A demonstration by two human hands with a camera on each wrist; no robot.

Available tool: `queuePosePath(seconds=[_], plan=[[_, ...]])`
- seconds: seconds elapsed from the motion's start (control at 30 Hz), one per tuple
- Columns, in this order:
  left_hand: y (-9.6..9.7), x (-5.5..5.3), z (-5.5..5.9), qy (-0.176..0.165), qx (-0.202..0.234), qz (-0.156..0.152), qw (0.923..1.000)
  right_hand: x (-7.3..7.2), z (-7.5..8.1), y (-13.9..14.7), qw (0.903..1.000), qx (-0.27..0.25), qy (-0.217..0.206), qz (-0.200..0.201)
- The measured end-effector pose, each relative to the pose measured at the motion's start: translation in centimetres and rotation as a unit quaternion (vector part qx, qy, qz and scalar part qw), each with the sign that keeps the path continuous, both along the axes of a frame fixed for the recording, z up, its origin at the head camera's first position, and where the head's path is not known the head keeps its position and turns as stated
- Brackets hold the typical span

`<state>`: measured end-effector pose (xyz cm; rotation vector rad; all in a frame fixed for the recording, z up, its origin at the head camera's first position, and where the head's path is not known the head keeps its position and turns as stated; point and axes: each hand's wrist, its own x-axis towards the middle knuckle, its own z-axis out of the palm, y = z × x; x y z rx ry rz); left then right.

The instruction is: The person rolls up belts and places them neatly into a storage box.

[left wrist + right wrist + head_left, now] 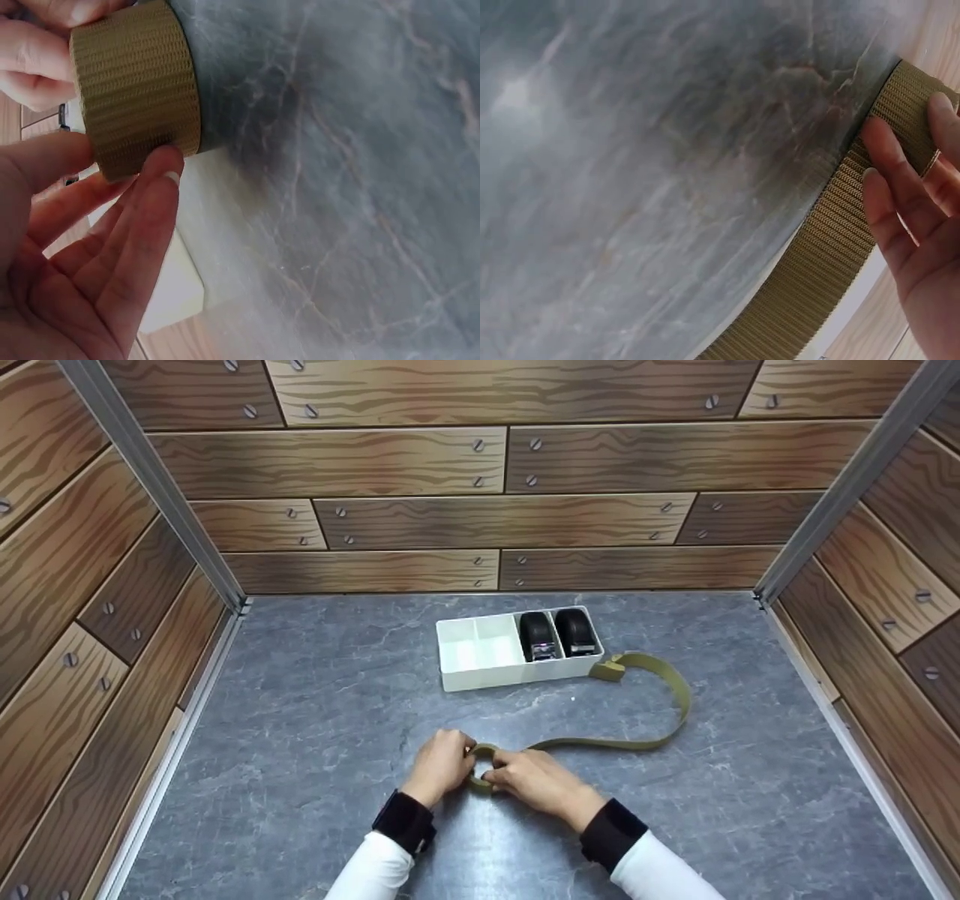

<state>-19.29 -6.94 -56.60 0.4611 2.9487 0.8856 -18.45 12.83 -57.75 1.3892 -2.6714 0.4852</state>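
Observation:
An olive woven webbing belt (679, 697) lies on edge on the grey floor, one end curved into a round loop between the hands. My left hand (442, 765) grips the loop's left side; in the left wrist view its fingers (154, 202) meet the ribbed outer face of the loop. From the right, my right hand (544, 784) pinches the loop, its thumb and fingertips at the webbing (802, 270) in the right wrist view. The rest of the strap trails right and bends back to its olive end piece (609, 670) beside the box.
Beyond the hands stands a white divided box (517, 672). Two rolled black belts (535, 634) with metal buckles fill its right compartments; the left ones show bare bottoms. Wood-patterned walls (405, 521) enclose the marbled grey surface (322, 735) at the back and both sides.

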Motion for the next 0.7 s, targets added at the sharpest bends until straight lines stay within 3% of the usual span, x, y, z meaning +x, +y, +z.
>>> queuePosePath(seconds=[0.2,0.3,0.4,0.57,0.7], plan=[[0.02,-0.14,0.07,0.0,-0.027,0.001,0.9996,-0.29,0.33,0.24,0.9969,0.032,0.067,0.028],[0.19,-0.22,-0.02,0.004,-0.035,0.001,0.9994,-0.33,0.37,0.23,0.9963,0.03,0.076,0.028],[0.44,-0.14,-0.13,0.017,-0.041,0.01,0.999,-0.33,0.28,-0.1,0.9979,0.016,0.057,0.024],[0.72,0.17,-0.4,0.028,-0.047,0.05,0.9973,-0.31,0.19,-0.56,0.9999,0.005,0.001,0.013],[0.53,0.19,-0.52,0.035,-0.058,0.057,0.996,-0.44,0.3,-0.34,0.9996,0.01,0.002,0.027]])
